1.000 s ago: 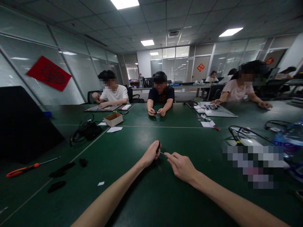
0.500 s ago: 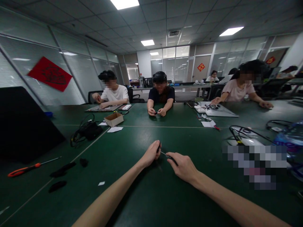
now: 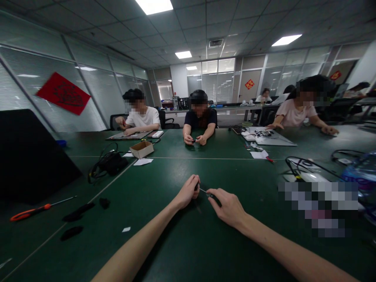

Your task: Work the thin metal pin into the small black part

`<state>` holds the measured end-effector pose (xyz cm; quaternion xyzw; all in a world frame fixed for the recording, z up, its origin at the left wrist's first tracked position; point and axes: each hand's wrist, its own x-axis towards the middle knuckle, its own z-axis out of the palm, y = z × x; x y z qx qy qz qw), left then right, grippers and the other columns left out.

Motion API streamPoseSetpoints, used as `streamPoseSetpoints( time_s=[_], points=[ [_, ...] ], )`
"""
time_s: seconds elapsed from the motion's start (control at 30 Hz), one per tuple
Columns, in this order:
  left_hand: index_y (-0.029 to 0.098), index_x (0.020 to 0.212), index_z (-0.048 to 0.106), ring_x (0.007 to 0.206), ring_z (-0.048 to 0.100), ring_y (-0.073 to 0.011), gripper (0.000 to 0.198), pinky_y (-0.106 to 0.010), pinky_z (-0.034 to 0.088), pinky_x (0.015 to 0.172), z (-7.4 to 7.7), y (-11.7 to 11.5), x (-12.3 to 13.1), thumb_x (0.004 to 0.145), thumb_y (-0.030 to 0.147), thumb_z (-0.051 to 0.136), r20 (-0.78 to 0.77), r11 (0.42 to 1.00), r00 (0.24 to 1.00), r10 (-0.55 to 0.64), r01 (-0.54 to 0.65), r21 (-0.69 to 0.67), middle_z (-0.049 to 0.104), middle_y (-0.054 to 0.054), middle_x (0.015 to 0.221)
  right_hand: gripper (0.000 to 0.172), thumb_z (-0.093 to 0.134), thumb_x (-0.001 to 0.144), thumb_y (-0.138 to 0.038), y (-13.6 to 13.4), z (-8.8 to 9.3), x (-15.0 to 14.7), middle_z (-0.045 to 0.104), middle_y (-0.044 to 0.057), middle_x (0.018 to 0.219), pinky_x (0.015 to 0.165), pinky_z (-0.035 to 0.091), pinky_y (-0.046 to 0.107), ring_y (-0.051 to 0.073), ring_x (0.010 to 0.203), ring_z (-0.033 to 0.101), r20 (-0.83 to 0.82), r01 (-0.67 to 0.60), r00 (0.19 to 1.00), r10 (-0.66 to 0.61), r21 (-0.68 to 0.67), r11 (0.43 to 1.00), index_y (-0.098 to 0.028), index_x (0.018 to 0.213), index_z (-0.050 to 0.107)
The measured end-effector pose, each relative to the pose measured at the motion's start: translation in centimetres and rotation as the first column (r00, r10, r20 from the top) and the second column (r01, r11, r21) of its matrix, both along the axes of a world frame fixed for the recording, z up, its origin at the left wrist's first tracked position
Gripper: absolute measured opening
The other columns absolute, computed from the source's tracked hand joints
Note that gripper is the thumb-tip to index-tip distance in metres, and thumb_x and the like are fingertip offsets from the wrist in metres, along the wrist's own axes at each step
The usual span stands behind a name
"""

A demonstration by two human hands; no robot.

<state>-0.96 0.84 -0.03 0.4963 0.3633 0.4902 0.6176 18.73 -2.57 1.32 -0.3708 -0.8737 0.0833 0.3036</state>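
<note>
My left hand (image 3: 188,191) is curled into a loose fist around a small black part (image 3: 196,185) just above the green table (image 3: 182,243). My right hand (image 3: 229,206) is closed on a small screwdriver (image 3: 212,195) with a dark handle. Its thin metal shaft reaches left to the black part. The two hands are close together in the middle of the view.
An orange-handled screwdriver (image 3: 29,212), black pieces (image 3: 78,211) and a paper scrap (image 3: 126,229) lie at the left. A black bag with cables (image 3: 110,163) and a cardboard box (image 3: 141,149) sit farther back. Cables (image 3: 305,166) lie at the right. Three people work across the table.
My right hand has shifted its hold from pinching the thin shaft to gripping the dark handle. Both hands stay almost in place.
</note>
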Motion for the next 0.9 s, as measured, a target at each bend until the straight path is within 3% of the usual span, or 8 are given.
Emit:
streamPoseSetpoints(
  time_s=[0.27, 0.63, 0.9],
  points=[
    [0.018, 0.083, 0.042, 0.038, 0.027, -0.0046, 0.034, -0.016, 0.016, 0.038, 0.03, -0.06, -0.02, 0.084, 0.052, 0.046, 0.053, 0.999, 0.998, 0.036, -0.038, 0.038, 0.038, 0.006, 0.054, 0.027, 0.045, 0.091, -0.028, -0.12, 0.19, -0.06, 0.06, 0.004, 0.097, 0.062, 0.048, 0.024, 0.012, 0.071, 0.057, -0.012, -0.048, 0.999, 0.048, -0.02, 0.999, -0.021, 0.116, 0.052],
    [0.016, 0.076, 0.043, 0.036, 0.023, -0.004, 0.044, -0.017, 0.014, 0.038, -0.05, 0.16, -0.1, 0.083, 0.06, 0.04, 0.059, 0.998, 0.997, 0.055, -0.053, -0.04, 0.032, 0.006, 0.047, 0.03, 0.04, 0.093, -0.029, -0.14, 0.31, -0.07, 0.061, 0.006, 0.099, 0.062, 0.049, 0.025, 0.013, 0.074, 0.058, -0.019, -0.087, 0.996, 0.087, 0.01, 0.996, -0.019, 0.119, 0.052],
    [0.017, 0.083, 0.044, 0.035, 0.025, -0.0043, 0.04, -0.016, 0.014, 0.037, -0.31, 0.28, 0.06, 0.083, 0.057, 0.042, 0.08, 0.998, 0.994, 0.069, -0.069, -0.003, 0.034, 0.007, 0.049, 0.029, 0.041, 0.093, -0.029, -0.11, 0.21, 0.03, 0.06, 0.006, 0.099, 0.064, 0.049, 0.025, 0.013, 0.074, 0.058, -0.022, -0.089, 0.996, 0.089, -0.011, 0.996, -0.02, 0.118, 0.052]
  ],
)
